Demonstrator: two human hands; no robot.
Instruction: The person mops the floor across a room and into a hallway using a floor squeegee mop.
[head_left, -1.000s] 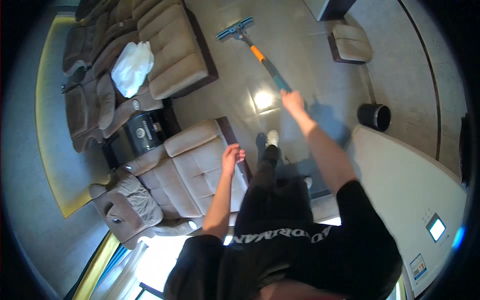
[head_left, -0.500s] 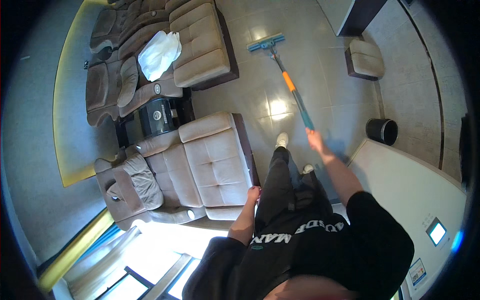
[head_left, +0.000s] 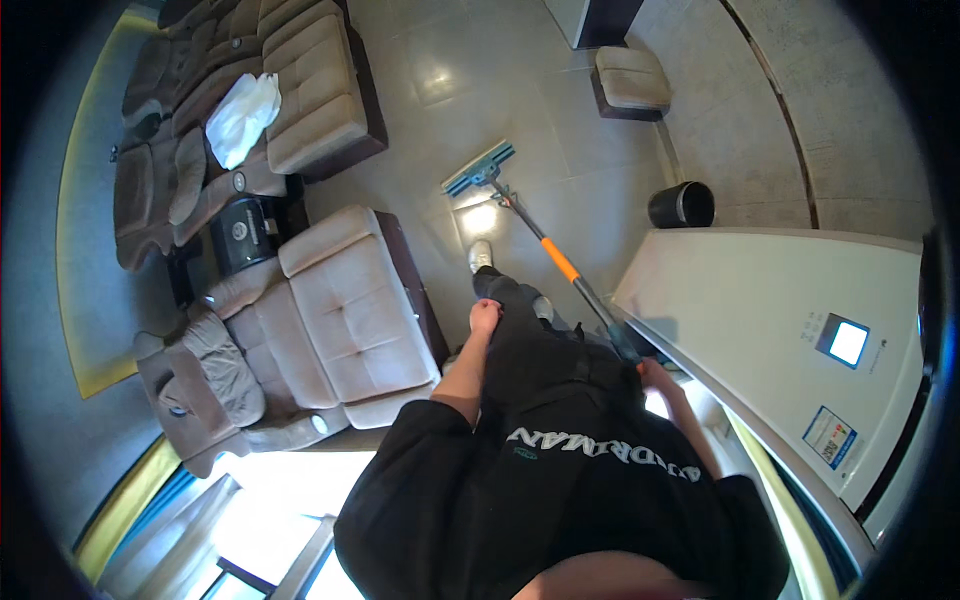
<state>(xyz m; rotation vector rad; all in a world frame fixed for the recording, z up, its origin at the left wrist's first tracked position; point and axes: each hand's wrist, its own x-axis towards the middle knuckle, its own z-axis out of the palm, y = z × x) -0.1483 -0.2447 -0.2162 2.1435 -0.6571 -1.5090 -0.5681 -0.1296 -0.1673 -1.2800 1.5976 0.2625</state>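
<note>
A sponge mop (head_left: 559, 260) slants across the floor, its handle grey-teal with an orange section. Its wide teal-and-grey head (head_left: 478, 168) rests on the tiles ahead of my shoes. My right hand (head_left: 652, 374) is closed round the near end of the handle, low beside my right hip; part of that hand is hidden. My left hand (head_left: 485, 317) hangs by my left thigh in a loose fist, near the brown sofa seat (head_left: 345, 315), with nothing visible in it.
Brown recliners stand along the left, with a white plastic bag (head_left: 243, 118) on the farther one and a black console (head_left: 243, 232) between them. A black bin (head_left: 682, 205) and brown footstool (head_left: 631, 80) stand by the right wall. A white cabinet-like appliance (head_left: 760, 310) is close on my right.
My right hand has drawn the mop back toward my body, and its head is nearer my feet. My left hand has swung forward. The view has shifted to the right.
</note>
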